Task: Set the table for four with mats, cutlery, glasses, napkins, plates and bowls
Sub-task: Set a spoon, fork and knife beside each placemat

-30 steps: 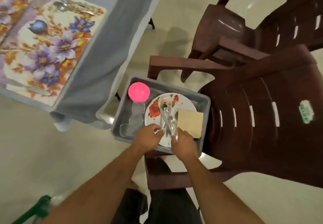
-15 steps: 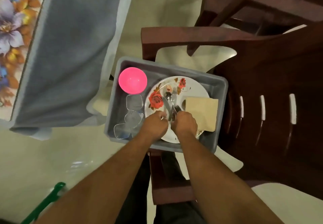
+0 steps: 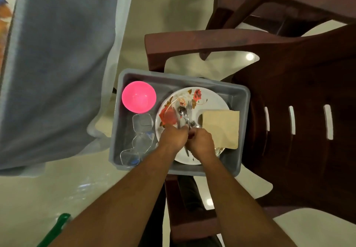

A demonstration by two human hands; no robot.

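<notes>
A grey tub (image 3: 243,100) rests on a dark brown chair (image 3: 300,123). Inside it lies a white plate (image 3: 210,100) with red roses, and on that plate a bundle of metal cutlery (image 3: 184,114): a spoon and forks. My left hand (image 3: 173,138) and my right hand (image 3: 201,143) meet over the plate's near half, both with fingers curled round the cutlery handles. A folded tan napkin (image 3: 221,128) covers the plate's right side. A pink bowl (image 3: 138,96) sits in the tub's far left corner, with three clear glasses (image 3: 142,122) in a row below it.
The table under a blue-grey cloth (image 3: 57,69) fills the upper left, its hem hanging close to the tub. A second brown chair (image 3: 269,2) stands at the top right. A green object (image 3: 55,229) lies on the pale floor at the bottom left.
The view has drawn closer to the tub and the table mats have slid out of sight. Both hands have closed together on the cutlery handles.
</notes>
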